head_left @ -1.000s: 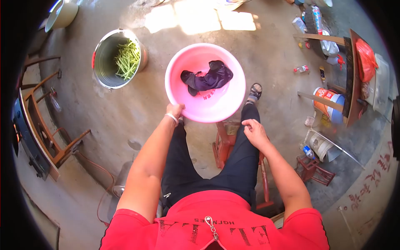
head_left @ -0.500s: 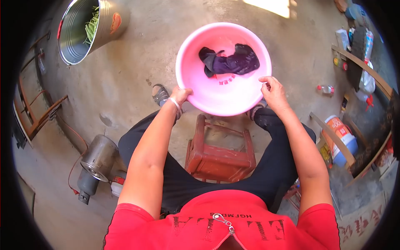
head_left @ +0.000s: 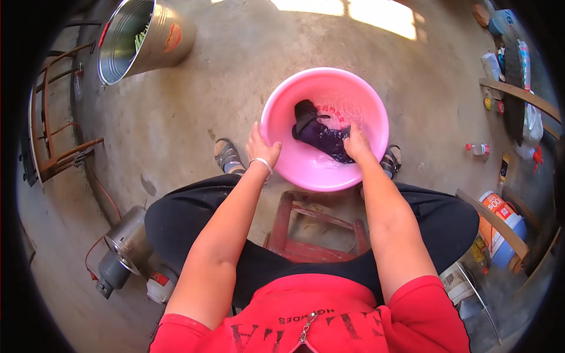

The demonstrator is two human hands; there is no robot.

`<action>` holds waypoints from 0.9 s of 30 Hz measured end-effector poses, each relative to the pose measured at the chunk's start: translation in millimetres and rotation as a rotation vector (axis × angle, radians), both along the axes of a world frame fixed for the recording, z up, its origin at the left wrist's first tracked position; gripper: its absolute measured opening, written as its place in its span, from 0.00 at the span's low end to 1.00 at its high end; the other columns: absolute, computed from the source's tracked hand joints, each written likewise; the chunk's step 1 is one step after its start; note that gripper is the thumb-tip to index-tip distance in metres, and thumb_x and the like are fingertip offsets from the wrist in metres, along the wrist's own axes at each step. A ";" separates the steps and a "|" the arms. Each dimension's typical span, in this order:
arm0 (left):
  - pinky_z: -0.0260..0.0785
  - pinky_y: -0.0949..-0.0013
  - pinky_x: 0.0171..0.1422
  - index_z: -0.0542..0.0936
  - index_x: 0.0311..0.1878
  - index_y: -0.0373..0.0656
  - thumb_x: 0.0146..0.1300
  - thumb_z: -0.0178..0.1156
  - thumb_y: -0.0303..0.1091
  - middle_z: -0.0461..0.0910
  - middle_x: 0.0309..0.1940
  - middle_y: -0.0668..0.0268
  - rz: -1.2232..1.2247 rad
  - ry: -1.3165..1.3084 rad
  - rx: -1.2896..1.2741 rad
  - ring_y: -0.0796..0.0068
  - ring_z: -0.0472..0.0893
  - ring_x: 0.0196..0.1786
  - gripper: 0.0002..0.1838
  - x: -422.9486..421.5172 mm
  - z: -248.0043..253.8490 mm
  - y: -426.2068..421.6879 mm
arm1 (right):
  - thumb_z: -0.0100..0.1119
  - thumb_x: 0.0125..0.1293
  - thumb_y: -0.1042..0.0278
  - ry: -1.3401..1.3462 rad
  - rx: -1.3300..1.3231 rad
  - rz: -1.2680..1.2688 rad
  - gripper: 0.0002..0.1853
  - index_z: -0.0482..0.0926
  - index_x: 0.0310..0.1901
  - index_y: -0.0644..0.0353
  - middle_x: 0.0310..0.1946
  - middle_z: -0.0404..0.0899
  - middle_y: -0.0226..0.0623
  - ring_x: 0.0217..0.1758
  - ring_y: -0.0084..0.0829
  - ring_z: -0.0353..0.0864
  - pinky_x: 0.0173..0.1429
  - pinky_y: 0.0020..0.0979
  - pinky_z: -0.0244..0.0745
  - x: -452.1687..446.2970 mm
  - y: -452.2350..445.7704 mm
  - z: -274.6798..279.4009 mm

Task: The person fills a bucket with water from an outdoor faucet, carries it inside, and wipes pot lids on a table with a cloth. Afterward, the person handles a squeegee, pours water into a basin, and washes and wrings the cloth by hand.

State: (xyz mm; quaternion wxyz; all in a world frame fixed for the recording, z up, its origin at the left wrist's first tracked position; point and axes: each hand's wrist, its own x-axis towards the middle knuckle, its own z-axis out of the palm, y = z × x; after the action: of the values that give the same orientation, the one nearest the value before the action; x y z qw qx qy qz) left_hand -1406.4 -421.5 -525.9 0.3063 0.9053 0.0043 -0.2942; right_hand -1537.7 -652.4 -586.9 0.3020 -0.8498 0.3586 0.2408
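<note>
A pink plastic basin (head_left: 272,97) stands on the floor between my feet, with some clear water in it. Inside lies a wet, dark purple-black piece of clothing (head_left: 315,132), bunched up beside red printed lettering on the basin's bottom. My left hand (head_left: 263,147) grips the basin's left rim, thumb over the inner side and fingers along the outside. Reaching over the near right rim, my right hand (head_left: 358,143) has its fingers closed at the right end of the clothing. Part of that end is hidden by the hand.
A red wooden stool (head_left: 312,250) is between my legs. At upper left, a metal bucket (head_left: 173,38) holds green vegetables. A metal cylinder (head_left: 128,232) sits at lower left. On the right are a small bottle (head_left: 477,149), a paint bucket (head_left: 500,220) and wooden boards (head_left: 518,91).
My right hand has moved from the basin's right rim down into it, onto the clothing. The basin appears lower in view, and the clothing now lies below the red lettering. My knees are wider apart.
</note>
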 end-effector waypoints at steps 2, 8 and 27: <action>0.58 0.60 0.61 0.59 0.62 0.41 0.48 0.63 0.39 0.66 0.57 0.51 -0.145 -0.255 0.120 0.58 0.66 0.59 0.38 -18.2 22.1 -13.9 | 0.47 0.53 0.73 -0.183 0.119 -0.081 0.24 0.66 0.55 0.55 0.36 0.77 0.55 0.42 0.51 0.77 0.48 0.46 0.69 -12.0 27.1 26.5; 0.69 0.61 0.43 0.73 0.46 0.49 0.55 0.54 0.60 0.76 0.36 0.60 0.637 0.988 -0.720 0.64 0.76 0.38 0.26 -62.4 15.7 -42.3 | 0.44 0.54 0.73 -0.557 0.431 -0.243 0.11 0.75 0.38 0.58 0.31 0.78 0.47 0.38 0.46 0.78 0.45 0.39 0.71 -7.4 109.1 156.0; 0.71 0.65 0.41 0.75 0.40 0.44 0.65 0.41 0.50 0.78 0.31 0.60 0.793 1.264 -1.507 0.65 0.77 0.34 0.20 -82.0 40.0 -49.8 | 0.46 0.55 0.68 -0.715 -0.009 -0.269 0.06 0.70 0.33 0.58 0.24 0.75 0.50 0.32 0.53 0.76 0.38 0.47 0.68 18.0 117.6 156.9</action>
State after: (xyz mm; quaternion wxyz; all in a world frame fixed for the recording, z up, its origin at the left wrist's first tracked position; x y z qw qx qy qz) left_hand -1488.4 -471.3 -485.9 0.8047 0.0981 0.2745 -0.5173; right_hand -1519.8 -534.8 -430.0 0.4335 -0.8268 0.3399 -0.1141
